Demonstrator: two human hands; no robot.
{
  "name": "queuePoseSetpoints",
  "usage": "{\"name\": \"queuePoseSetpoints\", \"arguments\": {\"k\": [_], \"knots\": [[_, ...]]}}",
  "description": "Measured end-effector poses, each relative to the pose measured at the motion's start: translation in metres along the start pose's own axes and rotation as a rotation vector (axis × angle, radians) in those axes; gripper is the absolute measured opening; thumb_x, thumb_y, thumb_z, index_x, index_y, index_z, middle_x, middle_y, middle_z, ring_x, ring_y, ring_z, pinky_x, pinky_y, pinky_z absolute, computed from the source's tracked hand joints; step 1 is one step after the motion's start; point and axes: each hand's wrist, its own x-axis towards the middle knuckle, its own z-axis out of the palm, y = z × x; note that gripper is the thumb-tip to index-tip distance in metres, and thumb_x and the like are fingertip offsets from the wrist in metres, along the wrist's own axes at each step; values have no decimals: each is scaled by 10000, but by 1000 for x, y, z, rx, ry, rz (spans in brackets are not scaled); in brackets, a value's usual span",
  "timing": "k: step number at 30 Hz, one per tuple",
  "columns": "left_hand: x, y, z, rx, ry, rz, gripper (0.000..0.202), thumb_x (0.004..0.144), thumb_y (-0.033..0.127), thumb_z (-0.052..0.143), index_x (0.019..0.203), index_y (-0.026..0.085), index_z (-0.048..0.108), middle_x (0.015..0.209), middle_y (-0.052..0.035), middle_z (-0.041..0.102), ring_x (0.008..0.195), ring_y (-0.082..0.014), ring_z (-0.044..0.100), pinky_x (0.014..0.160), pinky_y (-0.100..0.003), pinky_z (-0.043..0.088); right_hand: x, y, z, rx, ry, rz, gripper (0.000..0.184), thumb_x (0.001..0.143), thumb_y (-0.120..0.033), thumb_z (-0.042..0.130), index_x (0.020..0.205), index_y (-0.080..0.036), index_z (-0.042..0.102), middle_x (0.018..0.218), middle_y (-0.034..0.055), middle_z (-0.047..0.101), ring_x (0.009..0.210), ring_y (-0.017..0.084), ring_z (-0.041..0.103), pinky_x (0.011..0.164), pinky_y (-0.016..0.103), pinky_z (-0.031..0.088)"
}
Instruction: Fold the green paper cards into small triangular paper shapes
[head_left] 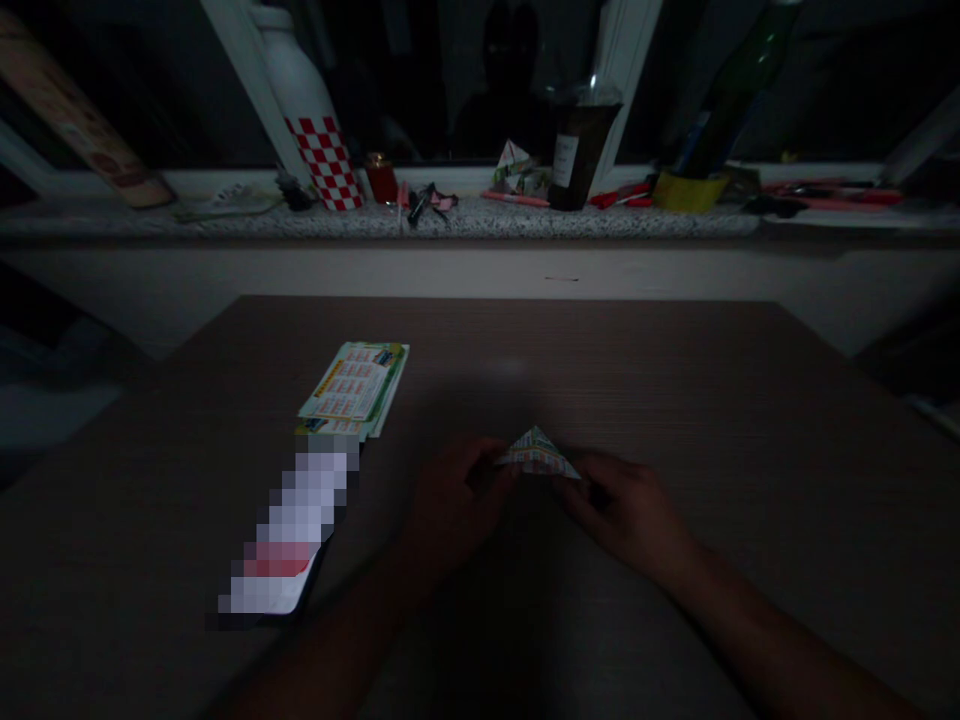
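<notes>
A small printed sheet, folded into a triangle of paper (pixel 537 455), is held low over the wooden table (pixel 675 390). Its peak points away from me. My left hand (pixel 461 490) pinches the left corner between thumb and fingers. At the right corner, my right hand (pixel 626 500) grips the paper the same way. Dim light hides most of the fingertips. Left of my hands lies a stack of printed paper cards (pixel 352 385). A phone (pixel 292 535) with a lit, blurred screen rests just nearer to me, touching or overlapping the cards' lower edge.
A stone windowsill (pixel 480 222) runs behind the table. On it stand a white bottle with red checks (pixel 319 130), a red jar (pixel 381 180), a dark drink cup (pixel 581 150), a green bottle (pixel 739 85) and a folded paper piece (pixel 514 165). Pens and clips lie around them.
</notes>
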Motion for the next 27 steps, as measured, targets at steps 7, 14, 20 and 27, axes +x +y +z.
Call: {"name": "queuePoseSetpoints", "arguments": {"k": [7, 14, 20, 27], "knots": [[-6, -4, 7, 189, 14, 228, 234, 867, 243, 536, 1090, 188, 576, 1039, -88, 658, 956, -220, 601, 837, -340, 457, 0, -4, -1, -114, -101, -27, 209, 908, -259, 442, 769, -176, 573, 663, 36, 592, 590, 158, 562, 560, 274, 368], [-7, 2, 12, 289, 25, 356, 205, 880, 218, 505, 1073, 177, 561, 958, -89, 675, 884, -213, 625, 769, -338, 492, 0, -8, 5, -121, -111, -100, 227, 908, -234, 427, 719, -171, 536, 633, 23, 551, 574, 138, 525, 553, 261, 338], [-9, 2, 18, 305, 52, 445, 215, 884, 208, 498, 1092, 170, 535, 939, -75, 667, 843, -200, 628, 733, -333, 513, -2, -11, 7, -99, -75, -172, 217, 880, -213, 433, 682, -171, 512, 604, 18, 536, 547, 135, 501, 534, 260, 318], [-12, 3, 20, 301, -65, 464, 390, 866, 193, 499, 1254, 169, 459, 1088, -100, 629, 974, -218, 600, 827, -357, 508, -2, -10, 6, 54, -86, -122, 211, 896, -218, 438, 711, -171, 529, 627, 9, 548, 562, 127, 504, 550, 251, 339]]}}
